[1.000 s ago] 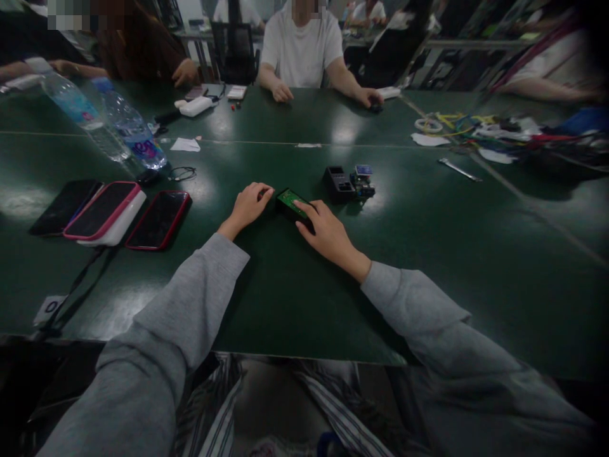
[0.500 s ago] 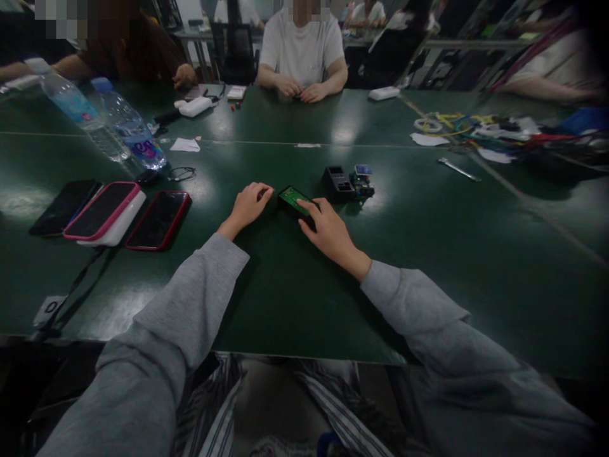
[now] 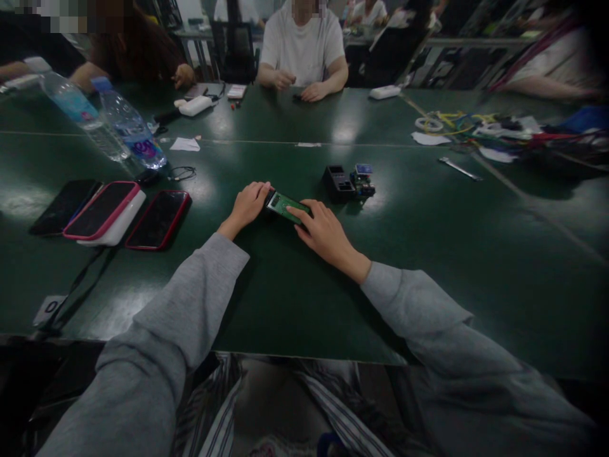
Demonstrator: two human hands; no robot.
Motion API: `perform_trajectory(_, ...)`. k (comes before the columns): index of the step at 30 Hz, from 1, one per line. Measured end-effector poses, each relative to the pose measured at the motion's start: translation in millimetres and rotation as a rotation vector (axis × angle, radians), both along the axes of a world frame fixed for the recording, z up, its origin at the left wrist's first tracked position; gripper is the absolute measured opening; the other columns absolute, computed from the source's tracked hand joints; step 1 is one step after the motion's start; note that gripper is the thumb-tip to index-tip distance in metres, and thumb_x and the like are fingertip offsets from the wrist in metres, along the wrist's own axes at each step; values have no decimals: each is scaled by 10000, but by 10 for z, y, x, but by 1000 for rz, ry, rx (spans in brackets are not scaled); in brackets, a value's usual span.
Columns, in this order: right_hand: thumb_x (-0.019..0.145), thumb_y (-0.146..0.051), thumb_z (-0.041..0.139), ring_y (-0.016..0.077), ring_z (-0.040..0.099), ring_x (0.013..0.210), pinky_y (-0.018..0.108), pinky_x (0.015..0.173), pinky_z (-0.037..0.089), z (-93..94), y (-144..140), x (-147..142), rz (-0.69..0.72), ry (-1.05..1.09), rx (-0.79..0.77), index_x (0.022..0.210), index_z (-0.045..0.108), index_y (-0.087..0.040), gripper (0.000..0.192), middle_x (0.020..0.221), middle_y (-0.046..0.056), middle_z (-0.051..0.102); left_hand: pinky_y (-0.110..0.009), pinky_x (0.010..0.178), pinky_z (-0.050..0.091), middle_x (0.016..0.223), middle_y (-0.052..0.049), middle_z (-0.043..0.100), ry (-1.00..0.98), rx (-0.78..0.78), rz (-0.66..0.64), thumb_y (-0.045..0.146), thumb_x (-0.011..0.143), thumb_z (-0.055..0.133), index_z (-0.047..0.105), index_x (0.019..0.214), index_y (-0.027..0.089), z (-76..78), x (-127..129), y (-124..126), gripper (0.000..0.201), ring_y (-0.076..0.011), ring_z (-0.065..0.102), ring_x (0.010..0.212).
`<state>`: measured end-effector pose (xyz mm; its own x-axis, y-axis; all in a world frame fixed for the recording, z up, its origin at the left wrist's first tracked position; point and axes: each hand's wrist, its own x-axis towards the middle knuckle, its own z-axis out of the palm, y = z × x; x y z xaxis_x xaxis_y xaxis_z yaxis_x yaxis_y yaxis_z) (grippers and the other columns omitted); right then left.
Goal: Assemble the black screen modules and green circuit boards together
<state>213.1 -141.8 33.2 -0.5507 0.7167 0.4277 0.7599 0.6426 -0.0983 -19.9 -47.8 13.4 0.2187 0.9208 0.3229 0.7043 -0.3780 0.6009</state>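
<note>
A green circuit board (image 3: pixel 281 204), in what looks like a black case, is between my two hands above the dark green table. My left hand (image 3: pixel 248 206) is closed on its left end, where a small dark piece shows by the fingertips. My right hand (image 3: pixel 328 236) grips the right end, one finger lying across the green face; the underside is hidden. Just beyond my right hand stand an open black housing (image 3: pixel 337 183) and a small electronic module (image 3: pixel 363 181) with a bluish top.
Phones lie at the left, among them a red-edged phone (image 3: pixel 159 220). Two water bottles, one a blue-capped bottle (image 3: pixel 130 127), stand behind them. At the right are a wrench (image 3: pixel 459 169) and a cable heap (image 3: pixel 504 134). A person in a white shirt (image 3: pixel 303 47) sits opposite.
The circuit board has shifted left with my right hand and now meets my left hand's fingertips, its angle changed. The person opposite has raised one hand slightly.
</note>
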Motion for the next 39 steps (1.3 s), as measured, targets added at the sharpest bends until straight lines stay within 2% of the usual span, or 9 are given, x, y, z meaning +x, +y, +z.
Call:
perform_trajectory(11,963,-156,500,348,483,1282,531,979,503,7,-10,9,47,-31,13,1436,449,-229,482,1420,167,472,-393,1021,474,1122,-69,703,-8,15,-4,541,1048,235,696,1048,240,6,-4,-7,551,-224,635,1092)
perform_trajectory(25,966,-171,517,339,494,1273,530,977,504,-6,4,11,31,-17,7,1435,457,-250,479,1419,148,482,-392,1018,457,1126,-63,702,55,-3,-11,517,1054,241,691,1068,234,27,-1,-15,533,-227,623,1090)
perform_trajectory(32,975,-172,516,338,515,1241,497,944,517,-29,25,14,29,-22,43,1418,474,-192,445,1389,180,501,-388,1019,455,1144,-59,701,97,-8,-2,529,1055,224,687,1080,240,21,-3,-13,546,-223,620,1091)
perform_trajectory(39,976,-180,503,345,511,1229,511,940,513,-31,30,12,33,0,22,1423,466,-207,449,1388,176,494,-389,1007,458,1132,-67,703,97,5,-10,517,1058,230,685,1072,227,27,2,-23,540,-225,624,1084)
